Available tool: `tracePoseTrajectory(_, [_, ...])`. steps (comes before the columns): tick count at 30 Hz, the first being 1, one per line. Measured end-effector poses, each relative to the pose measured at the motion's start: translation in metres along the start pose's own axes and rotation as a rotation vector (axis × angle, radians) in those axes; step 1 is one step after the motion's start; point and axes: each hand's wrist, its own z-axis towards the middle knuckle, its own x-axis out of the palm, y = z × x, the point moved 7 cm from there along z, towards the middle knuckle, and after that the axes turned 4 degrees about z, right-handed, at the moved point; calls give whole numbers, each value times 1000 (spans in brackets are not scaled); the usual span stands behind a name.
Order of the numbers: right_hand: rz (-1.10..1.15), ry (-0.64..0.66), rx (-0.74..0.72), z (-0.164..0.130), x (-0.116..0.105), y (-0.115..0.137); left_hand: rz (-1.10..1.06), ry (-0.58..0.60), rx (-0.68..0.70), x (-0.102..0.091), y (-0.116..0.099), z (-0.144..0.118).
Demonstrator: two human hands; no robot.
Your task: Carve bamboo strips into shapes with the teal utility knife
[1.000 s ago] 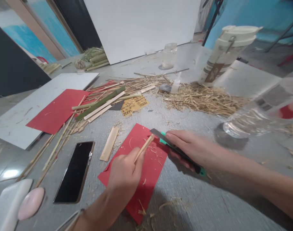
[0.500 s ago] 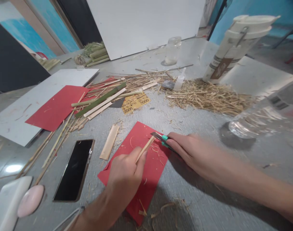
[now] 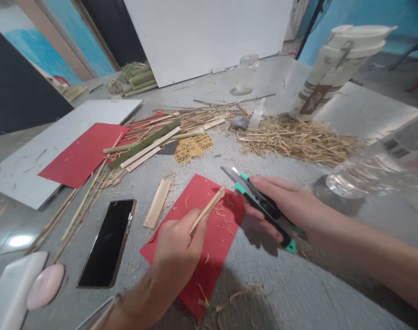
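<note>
The thin bamboo stick lies slanted over the red paper, its lower end pinched in the left hand, whose fingers are closed tight around it, and its pale tip pointing up and to the right. Half a second ago the blade of the knife was pressed against that tip; now it has come off and hangs in the air just to the right of the stick, apart from it, with the right hand wrapped firmly round the green and black handle. That reads as the end of one shaving stroke, and the fine curls lying on the paper beside the tip fit with that. The stick itself has hardly shifted. Near the paper's left edge lie a flat bamboo slat and a phone; farther back are a heap of straw and a bundle of split bamboo.
</note>
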Motion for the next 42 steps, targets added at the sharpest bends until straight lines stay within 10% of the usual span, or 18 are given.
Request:
tracePoseTrajectory(5, [-183,-123,-229,0,-10,15,-264,87,3,-3,-4,-3])
tracePoseTrajectory(17, [-23,-27,-144,3,-3,1,-851,384,-151,16,-3,-15])
tracePoseTrajectory(32, [-21,-23,-164,3,-2,0,-858,161,-213,6,2,-9])
tracePoseTrajectory(42, [-648,38,-453,-10,12,26,-1121,-160,-306,-13,26,7])
